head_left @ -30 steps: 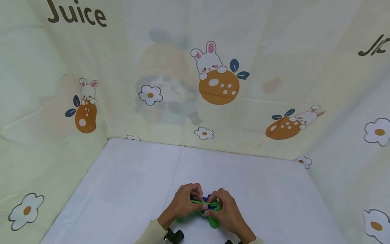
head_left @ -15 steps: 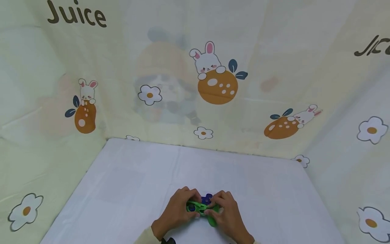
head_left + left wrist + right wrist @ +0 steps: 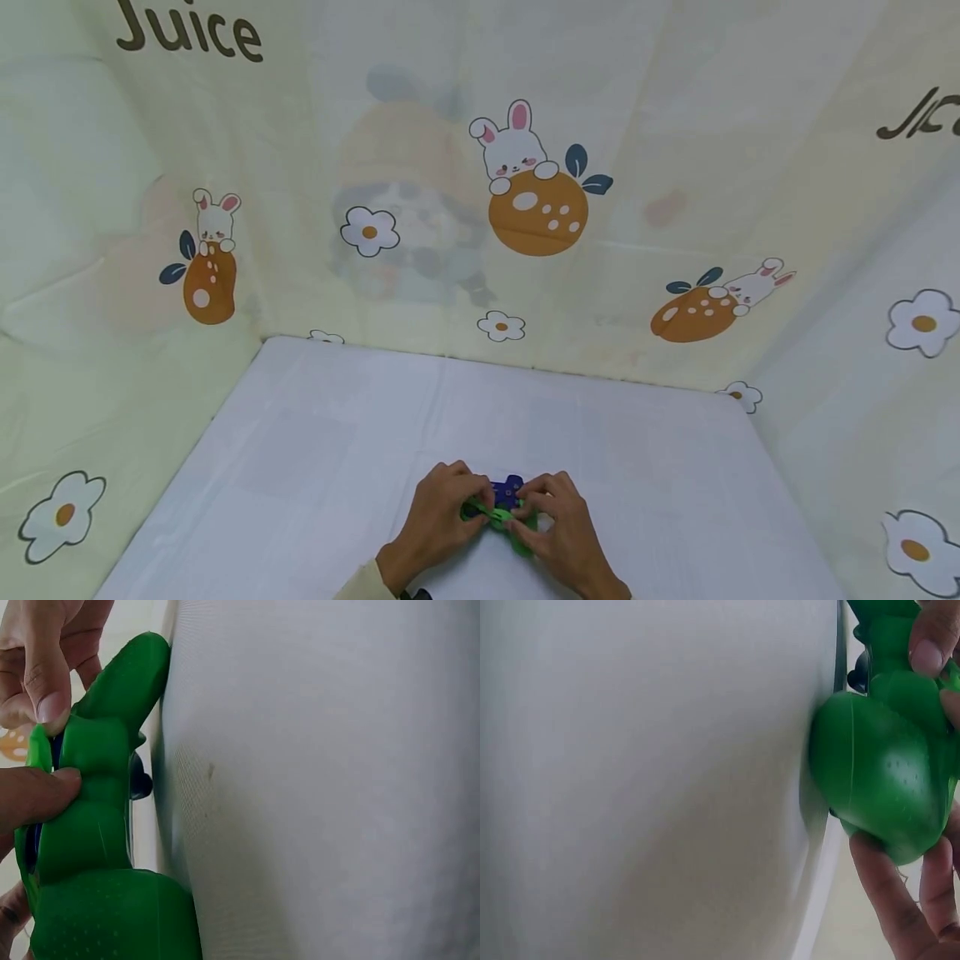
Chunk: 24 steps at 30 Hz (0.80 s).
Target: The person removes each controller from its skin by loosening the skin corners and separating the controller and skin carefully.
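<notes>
A dark blue game controller [image 3: 507,490], apparently face down, sits partly inside a green silicone cover [image 3: 521,546] near the front of the table. In the head view my left hand [image 3: 442,512] pinches the cover's left part, and my right hand [image 3: 567,525] pinches it on the right. The left wrist view shows both thumbs pressing at the cover's edge [image 3: 39,750], with a thin blue gap beside it. Dark knobs [image 3: 139,778] stick out toward the table side. In the right wrist view, fingers [image 3: 889,892] of my right hand support the rounded green grip [image 3: 889,776].
A white cloth covers the table [image 3: 360,417]. Around it hang pale curtains [image 3: 300,250] printed with rabbits, oranges and flowers, forming a back wall and two sides. A dark wrist-worn device [image 3: 417,594] shows at the bottom edge.
The thin green strip stretched between my hands a second ago now lies lower over the controller. My left hand has turned and shifted slightly left and down; the right hand has barely moved.
</notes>
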Motion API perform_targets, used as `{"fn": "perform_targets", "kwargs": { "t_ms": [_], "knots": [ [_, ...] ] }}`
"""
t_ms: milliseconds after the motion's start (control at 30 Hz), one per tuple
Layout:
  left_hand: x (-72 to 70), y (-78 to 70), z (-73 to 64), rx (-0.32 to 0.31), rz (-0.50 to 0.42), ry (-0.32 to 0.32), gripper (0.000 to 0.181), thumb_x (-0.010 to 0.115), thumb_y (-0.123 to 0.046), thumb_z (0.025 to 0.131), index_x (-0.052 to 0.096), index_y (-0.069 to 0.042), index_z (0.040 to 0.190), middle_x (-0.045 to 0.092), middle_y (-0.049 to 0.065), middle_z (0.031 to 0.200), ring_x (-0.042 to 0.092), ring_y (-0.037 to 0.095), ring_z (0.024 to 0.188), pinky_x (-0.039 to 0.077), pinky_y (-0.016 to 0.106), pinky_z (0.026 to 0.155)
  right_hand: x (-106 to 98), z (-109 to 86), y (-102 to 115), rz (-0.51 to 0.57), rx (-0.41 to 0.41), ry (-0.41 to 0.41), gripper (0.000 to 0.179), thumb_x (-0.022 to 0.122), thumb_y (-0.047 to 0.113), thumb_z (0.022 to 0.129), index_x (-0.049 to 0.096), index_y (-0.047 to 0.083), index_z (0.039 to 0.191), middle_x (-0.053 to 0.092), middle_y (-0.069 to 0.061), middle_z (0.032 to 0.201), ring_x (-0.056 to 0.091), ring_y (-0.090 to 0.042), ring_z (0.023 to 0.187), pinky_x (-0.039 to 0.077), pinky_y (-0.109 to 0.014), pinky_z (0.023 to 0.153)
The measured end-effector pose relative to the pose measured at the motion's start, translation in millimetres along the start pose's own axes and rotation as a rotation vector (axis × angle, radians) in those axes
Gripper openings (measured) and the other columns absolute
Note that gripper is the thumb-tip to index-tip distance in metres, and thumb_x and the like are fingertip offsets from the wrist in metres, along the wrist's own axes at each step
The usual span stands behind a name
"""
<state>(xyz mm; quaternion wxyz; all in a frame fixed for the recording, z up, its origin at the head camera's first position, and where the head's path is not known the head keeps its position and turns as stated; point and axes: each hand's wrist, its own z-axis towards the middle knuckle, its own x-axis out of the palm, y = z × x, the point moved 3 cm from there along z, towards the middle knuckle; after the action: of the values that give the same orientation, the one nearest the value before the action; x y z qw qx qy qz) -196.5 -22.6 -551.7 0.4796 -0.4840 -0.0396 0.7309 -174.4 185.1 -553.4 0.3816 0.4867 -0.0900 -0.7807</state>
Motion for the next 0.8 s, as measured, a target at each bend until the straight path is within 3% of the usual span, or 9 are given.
{"fn": "perform_targets", "kwargs": {
  "t_ms": [267, 400, 600, 800],
  "knots": [
    [-0.4, -1.2, 0.4, 0.038, 0.060, -0.027, 0.038, 0.098, -0.013, 0.068, 0.069, -0.031, 0.084, 0.069, -0.022, 0.079, 0.055, -0.002, 0.079, 0.041, 0.020, 0.075, -4.2, -0.9, -1.9, 0.017, -0.042, 0.056, 0.028, 0.101, 0.021, 0.068, 0.076, 0.030, 0.075, 0.070, 0.013, 0.104, 0.057, -0.003, 0.100, 0.054, -0.031, 0.086],
    [-2.0, -2.5, 0.4, 0.035, 0.085, -0.027, 0.036, 0.100, -0.020, 0.070, 0.070, -0.030, 0.086, 0.071, -0.019, 0.081, 0.057, 0.000, 0.081, 0.043, 0.024, 0.076, -5.8, 0.4, -0.4, -0.029, -0.061, 0.050, 0.020, 0.099, 0.021, 0.072, 0.083, 0.024, 0.083, 0.072, 0.009, 0.105, 0.059, -0.006, 0.099, 0.055, -0.031, 0.084],
    [-3.5, 0.1, -4.7, -0.051, 0.102, 0.004, 0.038, 0.101, -0.032, 0.071, 0.073, -0.031, 0.097, 0.070, -0.016, 0.089, 0.055, 0.002, 0.087, 0.044, 0.025, 0.078, -6.4, -0.8, 4.7, -0.138, 0.000, 0.079, 0.026, 0.096, 0.024, 0.077, 0.087, 0.021, 0.102, 0.073, 0.009, 0.109, 0.057, -0.006, 0.099, 0.054, -0.029, 0.082],
    [-11.4, 9.8, -9.2, -0.154, 0.013, 0.049, 0.046, 0.098, -0.038, 0.075, 0.071, -0.031, 0.112, 0.072, -0.021, 0.106, 0.055, 0.002, 0.097, 0.049, 0.030, 0.088, -8.5, 1.7, 9.2, -0.148, 0.061, 0.136, 0.030, 0.093, 0.026, 0.082, 0.085, 0.020, 0.110, 0.074, 0.009, 0.112, 0.053, -0.004, 0.099, 0.051, -0.026, 0.080]
  ]
}}
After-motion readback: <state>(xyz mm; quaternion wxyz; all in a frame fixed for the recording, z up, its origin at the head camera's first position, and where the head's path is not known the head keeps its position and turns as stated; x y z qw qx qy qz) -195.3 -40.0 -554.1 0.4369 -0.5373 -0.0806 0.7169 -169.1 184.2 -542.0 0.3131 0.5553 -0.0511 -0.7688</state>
